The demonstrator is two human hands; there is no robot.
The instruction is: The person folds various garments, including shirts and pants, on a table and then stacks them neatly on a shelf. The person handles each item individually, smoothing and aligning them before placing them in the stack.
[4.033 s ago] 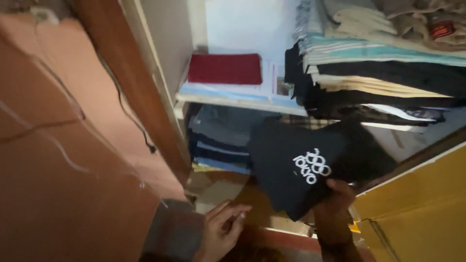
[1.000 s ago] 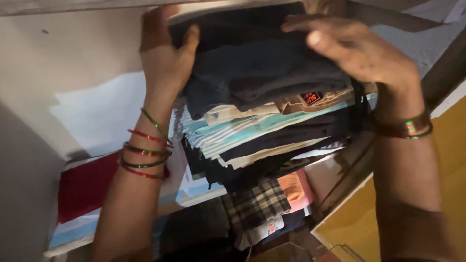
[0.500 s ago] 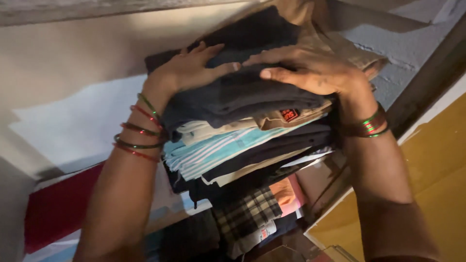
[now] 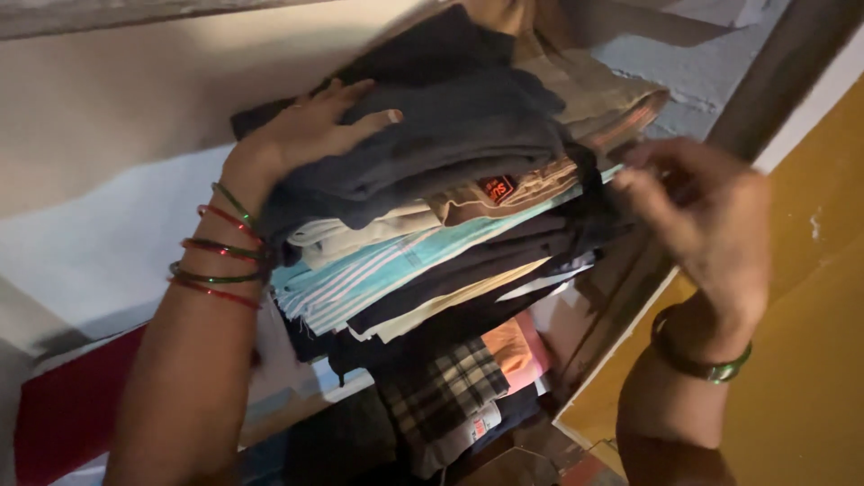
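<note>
At the bottom of the frame, around six o'clock, a plaid garment (image 4: 445,387) and an orange one (image 4: 515,349) sit on the lower shelf, with a red folded cloth (image 4: 67,418) off at eight o'clock. Nearer the lens at four o'clock, the right hand (image 4: 711,225) hangs just beside the stack's right edge, blurred; its fingers (image 4: 641,193) look loosely curled and hold nothing, though whether they graze the cloth cannot be told. A yellow cupboard door (image 4: 801,342) stands behind it. At ten o'clock the left hand (image 4: 301,135), bangles (image 4: 220,256) on the wrist, lies flat on the dark folded garment (image 4: 441,135) topping the stack of folded clothes (image 4: 432,252), fingers spread and pressing down. That garment rests squarely on the pile above striped teal and beige layers. Farther back, at twelve o'clock, a tan garment (image 4: 585,85) lies behind it against the white cupboard wall (image 4: 135,117). By the look of it, the dark piece is already placed; only smoothing and letting go seem to remain.
</note>
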